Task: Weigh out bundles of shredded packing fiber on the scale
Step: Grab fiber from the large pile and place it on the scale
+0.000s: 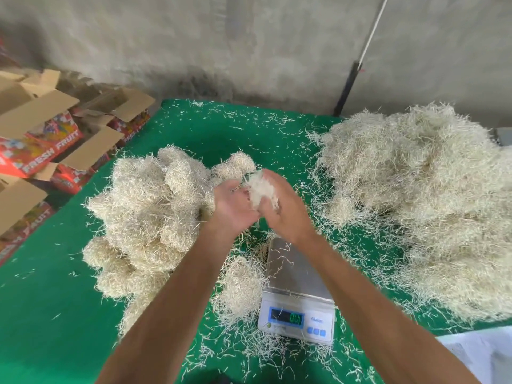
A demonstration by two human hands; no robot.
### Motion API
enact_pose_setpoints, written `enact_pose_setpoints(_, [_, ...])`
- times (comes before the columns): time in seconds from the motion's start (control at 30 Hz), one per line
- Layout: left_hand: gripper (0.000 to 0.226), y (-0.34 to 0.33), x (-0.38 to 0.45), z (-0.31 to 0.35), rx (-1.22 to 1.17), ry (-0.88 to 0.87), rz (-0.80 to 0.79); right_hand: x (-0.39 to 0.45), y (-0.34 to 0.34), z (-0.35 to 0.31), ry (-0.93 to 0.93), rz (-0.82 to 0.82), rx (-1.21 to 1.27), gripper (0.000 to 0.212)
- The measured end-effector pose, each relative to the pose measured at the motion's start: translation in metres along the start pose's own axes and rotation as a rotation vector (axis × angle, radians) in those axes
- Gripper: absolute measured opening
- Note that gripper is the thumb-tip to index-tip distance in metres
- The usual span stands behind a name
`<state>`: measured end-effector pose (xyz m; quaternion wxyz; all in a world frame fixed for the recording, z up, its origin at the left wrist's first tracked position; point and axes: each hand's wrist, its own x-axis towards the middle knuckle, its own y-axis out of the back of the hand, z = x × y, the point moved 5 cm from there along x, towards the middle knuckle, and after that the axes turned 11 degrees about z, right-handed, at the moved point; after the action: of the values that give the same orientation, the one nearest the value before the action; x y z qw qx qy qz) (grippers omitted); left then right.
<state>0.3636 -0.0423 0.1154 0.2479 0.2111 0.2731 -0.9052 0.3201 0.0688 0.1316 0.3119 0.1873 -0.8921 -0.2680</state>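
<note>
A small tuft of pale shredded fiber [260, 194] is pressed between my two hands above the far end of the scale. My left hand [234, 206] cups it from the left, and my right hand [282, 202] curls over it from the right. The digital scale [297, 289] stands on the green table [50, 314] below my wrists; its steel pan holds only a few stray strands and its green display is lit. A heap of rolled fiber bundles [149, 206] lies to the left. A large loose fiber pile [424, 206] lies to the right.
A smaller clump of fiber [241, 284] sits just left of the scale. Open cardboard fruit boxes [41, 134] are stacked beyond the table's left edge. A grey wall runs behind, with a dark pole [347, 88] at the back right. Loose strands litter the table.
</note>
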Motion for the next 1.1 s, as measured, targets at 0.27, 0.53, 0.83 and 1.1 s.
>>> enact_pose_setpoints(0.27, [0.043,-0.006,-0.003,-0.014,-0.201,0.178,-0.150,0.024,-0.002,-0.010,0.094,0.096,-0.058,0.039])
enact_pose_setpoints(0.53, [0.072,0.040,0.014,-0.020,-0.551,0.175,-0.072,0.021,-0.049,-0.022,0.228,-0.214,-0.189,0.048])
enact_pose_setpoints(0.83, [0.047,0.160,0.011,0.025,-0.331,-0.080,0.264,0.074,-0.093,0.010,-0.154,-0.233,-0.195,0.069])
enact_pose_setpoints(1.1, [0.019,0.210,-0.006,0.014,-0.405,-0.063,0.447,0.103,-0.160,-0.091,-0.062,-0.281,0.032,0.089])
